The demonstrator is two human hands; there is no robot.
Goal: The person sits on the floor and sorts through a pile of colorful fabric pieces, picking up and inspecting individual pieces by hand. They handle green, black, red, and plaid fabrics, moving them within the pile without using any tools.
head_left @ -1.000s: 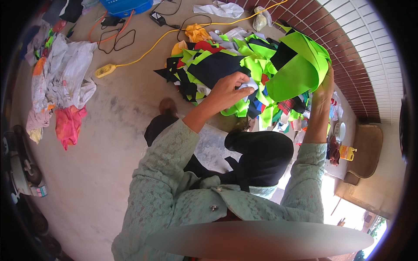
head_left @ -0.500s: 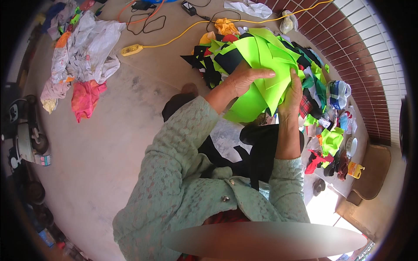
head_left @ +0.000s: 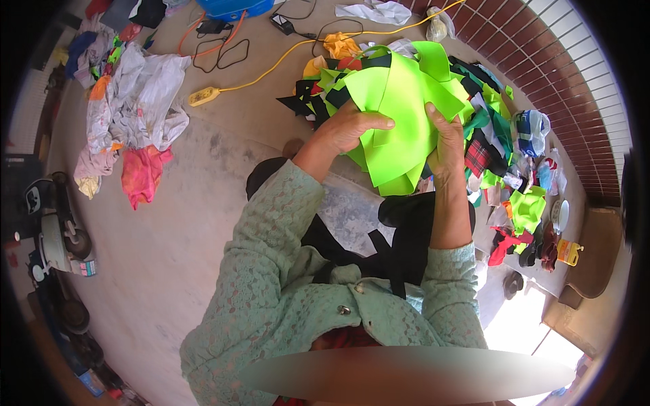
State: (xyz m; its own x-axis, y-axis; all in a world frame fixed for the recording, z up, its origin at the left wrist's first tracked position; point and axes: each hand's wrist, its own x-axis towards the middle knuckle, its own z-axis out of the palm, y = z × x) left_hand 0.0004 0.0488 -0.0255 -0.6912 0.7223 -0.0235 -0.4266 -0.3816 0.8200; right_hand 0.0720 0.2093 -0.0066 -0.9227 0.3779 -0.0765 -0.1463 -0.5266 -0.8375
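Hands — left (head_left: 349, 128), right (head_left: 443, 139) — clutching green fabric (head_left: 396, 118)

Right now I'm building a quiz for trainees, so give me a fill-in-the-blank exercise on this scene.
1. Both hands, the left hand and the right hand, grip a bright ____ piece of cloth.
2. The yellow cord on the floor ends in a yellow ____.
3. The pink cloth lies to the person's ____.

Missing words: green; power strip; left
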